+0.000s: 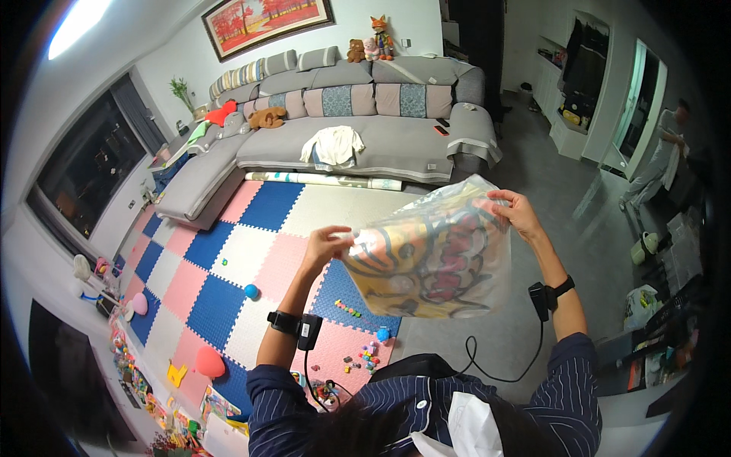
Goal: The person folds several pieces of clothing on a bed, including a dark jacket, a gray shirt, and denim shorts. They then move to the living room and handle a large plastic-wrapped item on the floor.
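A translucent plastic bag (428, 257) with a yellow, orange and red printed pattern hangs spread between my two hands, in front of my chest. Its left upper corner is pinched by my left hand (329, 247). My right hand (514, 210) grips the upper right corner, a little higher than the left one. The bag tilts, with its lower edge hanging free above the floor. Whether anything lies inside it I cannot tell. Each wrist wears a black strap with a small device and a cable.
Ahead stands a grey sectional sofa (400, 137) with a white garment (333, 145) on its seat. Toys, balloons and a blue ball (251, 291) lie about the foam puzzle mat (214, 303). At the far right is another person (662, 151); bags and boxes stand nearer on that side.
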Tool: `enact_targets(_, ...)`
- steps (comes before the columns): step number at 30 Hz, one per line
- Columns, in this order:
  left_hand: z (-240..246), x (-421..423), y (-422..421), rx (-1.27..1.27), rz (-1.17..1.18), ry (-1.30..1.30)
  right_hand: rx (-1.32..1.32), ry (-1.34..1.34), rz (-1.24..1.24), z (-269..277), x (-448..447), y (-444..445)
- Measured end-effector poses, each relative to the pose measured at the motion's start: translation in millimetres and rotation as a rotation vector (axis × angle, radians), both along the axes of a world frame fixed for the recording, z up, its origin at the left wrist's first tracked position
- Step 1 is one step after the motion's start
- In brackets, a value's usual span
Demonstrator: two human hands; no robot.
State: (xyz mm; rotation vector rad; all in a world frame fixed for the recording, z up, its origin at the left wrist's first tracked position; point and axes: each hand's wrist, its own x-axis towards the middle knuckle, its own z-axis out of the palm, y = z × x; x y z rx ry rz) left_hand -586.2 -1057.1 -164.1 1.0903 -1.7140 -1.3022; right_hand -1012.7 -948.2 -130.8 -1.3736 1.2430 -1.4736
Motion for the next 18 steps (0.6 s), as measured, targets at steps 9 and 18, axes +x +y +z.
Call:
enact_targets(9, -75.8, 9.0, -6.2, 0.036, -0.476, -0.721, -0.017, 0.921, -0.092, -51.8, 24.4, 20.0)
enact_targets(18, -60.4, -35.9, 15.5, -0.672, -0.328, -0.541, -0.216, 1.437, 0.05, -106.8, 71.3, 39.6)
